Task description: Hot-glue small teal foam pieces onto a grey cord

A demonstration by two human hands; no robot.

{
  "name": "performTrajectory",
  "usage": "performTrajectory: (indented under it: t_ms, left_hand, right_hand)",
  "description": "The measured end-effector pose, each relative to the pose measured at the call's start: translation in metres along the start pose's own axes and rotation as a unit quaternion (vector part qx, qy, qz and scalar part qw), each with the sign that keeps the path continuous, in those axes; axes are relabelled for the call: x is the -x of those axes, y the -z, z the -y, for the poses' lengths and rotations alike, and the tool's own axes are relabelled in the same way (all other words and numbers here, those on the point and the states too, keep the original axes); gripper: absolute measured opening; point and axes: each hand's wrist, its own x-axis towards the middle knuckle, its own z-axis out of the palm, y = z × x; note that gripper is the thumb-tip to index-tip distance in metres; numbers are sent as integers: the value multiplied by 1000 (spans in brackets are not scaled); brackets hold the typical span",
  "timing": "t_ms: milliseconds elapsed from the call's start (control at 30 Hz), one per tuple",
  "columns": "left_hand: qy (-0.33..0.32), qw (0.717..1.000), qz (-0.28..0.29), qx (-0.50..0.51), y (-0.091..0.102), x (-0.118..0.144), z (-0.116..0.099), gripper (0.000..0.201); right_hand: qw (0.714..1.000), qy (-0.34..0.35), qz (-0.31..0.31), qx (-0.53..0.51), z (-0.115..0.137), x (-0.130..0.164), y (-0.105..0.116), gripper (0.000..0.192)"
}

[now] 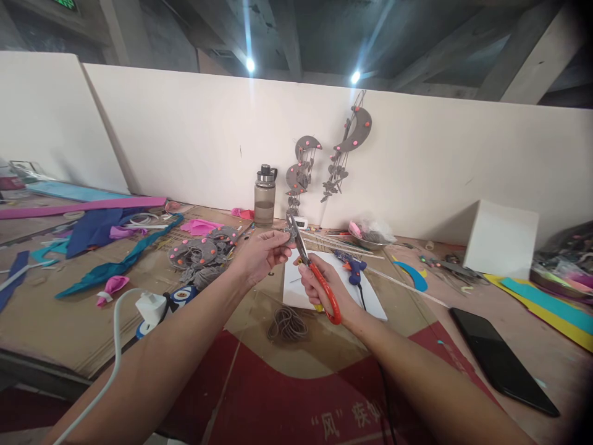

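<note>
My left hand (266, 254) pinches a small grey felt piece (290, 234) between thumb and fingers, above the cardboard-covered table. In my right hand (324, 278) is a pair of scissors (327, 290) with red handles, its blades pointing up and away beside the felt piece. Whether the blades touch the felt I cannot tell. Below both hands lies a coil of grey-brown cord (288, 324). Behind my right hand is a white sheet (370, 303), with a blue glue gun (354, 269) on it.
Grey felt moons with pink dots (204, 248) lie in a heap on the left, and similar hanging moons (356, 133) are on the white panel. A water bottle (264, 201) stands at the back. A black phone (503, 358) and a white charger (151, 307) flank my forearms.
</note>
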Motion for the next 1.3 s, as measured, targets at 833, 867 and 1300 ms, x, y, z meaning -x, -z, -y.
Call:
performTrajectory:
  t_ms: [833,867,1300]
  left_hand:
    - [-95,995,-11,-2,3,-2,-2,22]
    - [-94,995,-13,-1,4,-2,-2,22]
    - [-95,993,-46,48,0,-4,4,14]
  right_hand:
    - [996,93,-11,-4,-17,-12,3,32]
    - [996,91,-8,-7,-17,-11,2,32]
    - [979,12,138,-146,-23,-8,7,35]
